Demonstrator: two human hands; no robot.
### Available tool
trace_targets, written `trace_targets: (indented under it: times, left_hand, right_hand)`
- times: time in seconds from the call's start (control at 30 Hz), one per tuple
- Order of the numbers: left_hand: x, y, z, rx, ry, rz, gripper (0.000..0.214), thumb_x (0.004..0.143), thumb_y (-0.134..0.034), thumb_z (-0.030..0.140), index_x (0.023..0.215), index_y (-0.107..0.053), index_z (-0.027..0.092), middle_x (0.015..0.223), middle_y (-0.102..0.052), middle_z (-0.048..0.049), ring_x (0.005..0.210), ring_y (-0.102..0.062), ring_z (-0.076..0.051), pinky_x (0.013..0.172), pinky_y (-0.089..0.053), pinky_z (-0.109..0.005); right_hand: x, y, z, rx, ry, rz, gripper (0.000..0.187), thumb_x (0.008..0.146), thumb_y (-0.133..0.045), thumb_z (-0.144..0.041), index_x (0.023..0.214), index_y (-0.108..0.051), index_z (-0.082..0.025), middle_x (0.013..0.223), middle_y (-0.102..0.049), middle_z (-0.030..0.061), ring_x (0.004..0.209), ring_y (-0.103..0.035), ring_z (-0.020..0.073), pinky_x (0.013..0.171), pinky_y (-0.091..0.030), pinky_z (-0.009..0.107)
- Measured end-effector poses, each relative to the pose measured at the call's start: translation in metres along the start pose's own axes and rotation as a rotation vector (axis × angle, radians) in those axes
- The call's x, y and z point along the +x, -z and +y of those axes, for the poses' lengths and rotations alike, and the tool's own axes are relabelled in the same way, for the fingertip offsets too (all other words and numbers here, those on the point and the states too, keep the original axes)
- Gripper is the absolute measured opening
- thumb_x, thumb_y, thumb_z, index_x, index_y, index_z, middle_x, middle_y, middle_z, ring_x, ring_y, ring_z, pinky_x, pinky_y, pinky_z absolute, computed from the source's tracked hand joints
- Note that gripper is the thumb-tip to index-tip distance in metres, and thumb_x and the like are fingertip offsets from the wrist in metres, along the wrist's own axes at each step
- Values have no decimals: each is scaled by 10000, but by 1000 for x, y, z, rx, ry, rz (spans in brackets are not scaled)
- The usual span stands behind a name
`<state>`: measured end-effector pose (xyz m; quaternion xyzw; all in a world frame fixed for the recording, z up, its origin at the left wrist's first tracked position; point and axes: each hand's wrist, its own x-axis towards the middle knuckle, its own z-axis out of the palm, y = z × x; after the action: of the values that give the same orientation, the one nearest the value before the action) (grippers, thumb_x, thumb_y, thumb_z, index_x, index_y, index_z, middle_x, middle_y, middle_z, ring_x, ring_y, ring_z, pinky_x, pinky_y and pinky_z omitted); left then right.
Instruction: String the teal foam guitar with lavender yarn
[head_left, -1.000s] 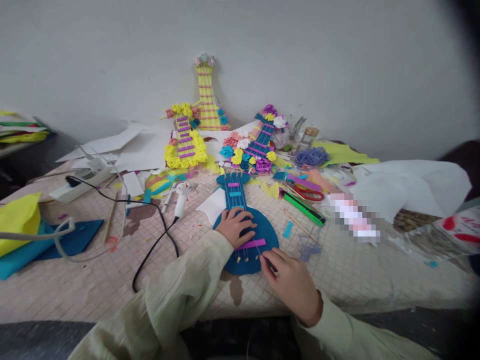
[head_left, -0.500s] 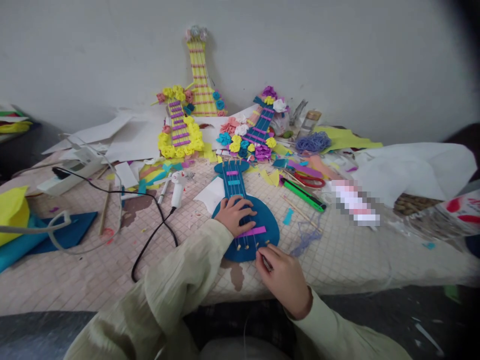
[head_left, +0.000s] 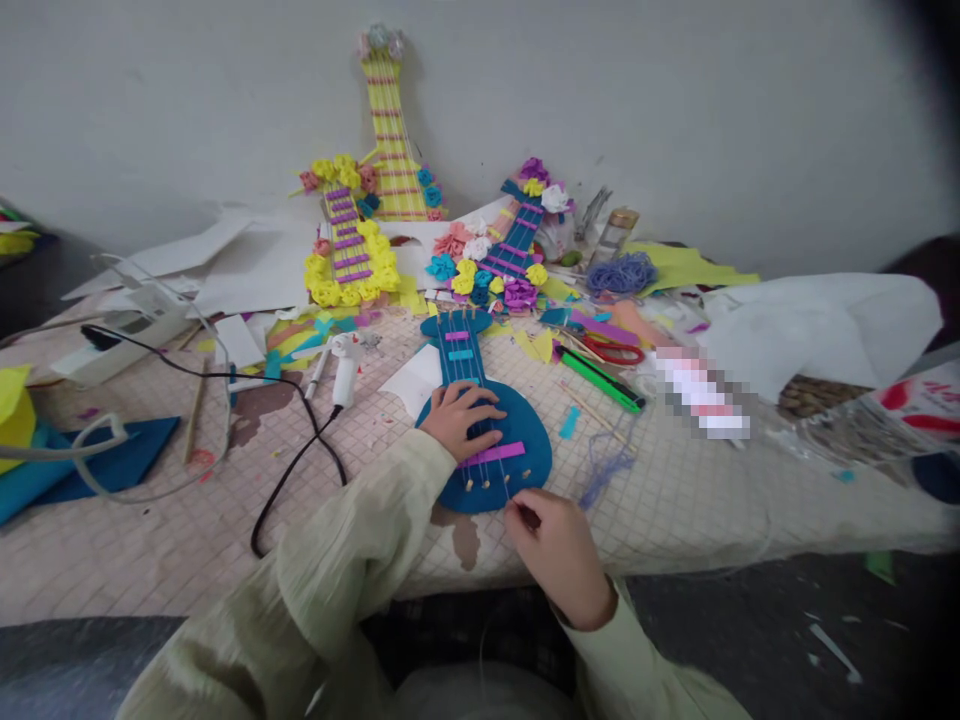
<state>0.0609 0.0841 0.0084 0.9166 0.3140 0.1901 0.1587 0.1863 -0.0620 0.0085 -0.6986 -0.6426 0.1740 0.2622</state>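
A blue paper guitar [head_left: 531, 425] lies on the table with its neck pointing away from me. Thin strings run along it, over a purple strip [head_left: 511, 453] and small pegs near the lower edge. My left hand [head_left: 463, 420] rests flat on the guitar body and strings, fingers spread. At the lower edge, my right hand [head_left: 559, 550] pinches a thin string [head_left: 505, 486], which is drawn toward me past the pegs. The fingertips' exact hold on it is partly hidden.
Left of the guitar are a white glue gun [head_left: 345, 375] and its black cable. On the right lie a green utility knife [head_left: 602, 378], red-handled scissors [head_left: 619, 350] and loose purple yarn [head_left: 606, 465]. Decorated paper guitars [head_left: 352, 240] stand at the back among paper scraps.
My right hand has pulled slightly toward me, away from the guitar's lower edge, with the string stretched out. My left hand stays on the guitar. The whole view has shifted slightly.
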Motion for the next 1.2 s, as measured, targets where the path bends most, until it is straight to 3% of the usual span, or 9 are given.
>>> trace_targets:
  times: [0.1,0.2,0.33,0.4,0.47,0.57,0.7,0.93,1.2]
  left_hand:
    - [1,7,-3,-83,1,78,299,816,-496,380,1076,-600,276,1212,-540,-11,1149,-362,-252,934,-280,-452]
    - [-7,29,3,-145,36,208,279,846,-444,300,1056,-607,218,1120,-602,-45,1086,-454,-224,928,-338,-423]
    - [-51,56,45,-173,115,300,279,863,-398,256,1056,-591,197,928,-662,-58,892,-582,-189,804,-458,-363]
    - [-80,50,75,-160,141,265,284,863,-402,227,1088,-576,221,896,-660,-53,844,-598,-171,756,-494,-322]
    - [-103,30,100,-131,162,239,319,861,-378,189,1127,-553,215,984,-635,-73,911,-588,-168,780,-509,-302]
    - [-119,-6,116,-12,157,251,398,840,-334,121,1201,-494,168,1141,-574,-105,1055,-536,-184,848,-500,-309]
    - [-113,-26,109,117,176,225,432,814,-318,73,1215,-475,110,1128,-583,-125,1020,-546,-214,827,-511,-353]
    - [-90,-17,109,158,295,42,503,738,-446,73,1224,-485,199,969,-612,-66,922,-523,-245,773,-501,-406]
    - [-78,-18,110,294,323,8,451,741,-483,134,1186,-520,196,926,-602,-70,857,-516,-249,686,-482,-408]
  right_hand:
    - [4,0,-1,-23,-30,19,226,737,-467,-195,521,-520,-162,504,-539,-8,472,-445,82,490,-249,223]
    - [6,1,-2,-73,-20,48,226,726,-466,-190,514,-537,-164,498,-567,8,464,-472,95,472,-230,232]
    - [7,0,-1,-99,5,73,222,718,-475,-189,507,-541,-171,493,-579,12,457,-492,105,453,-205,239]
    - [7,0,-1,-82,1,77,222,719,-481,-190,505,-536,-171,485,-569,3,444,-482,98,452,-206,236]
    - [7,0,-1,-64,-1,64,225,724,-487,-193,503,-522,-170,480,-554,-6,434,-463,89,455,-211,232]
    - [4,-1,0,-62,14,58,230,736,-491,-193,507,-501,-168,488,-543,-11,443,-452,84,461,-209,230]
    - [0,-4,0,-103,32,77,233,768,-473,-194,537,-483,-169,520,-550,-6,461,-461,88,467,-192,238]
    - [-3,-6,1,-110,37,102,212,782,-474,-195,577,-517,-170,555,-576,4,465,-473,91,478,-207,244]
    - [-4,-6,3,-91,21,81,188,782,-494,-210,603,-540,-175,580,-597,6,487,-506,103,476,-241,239]
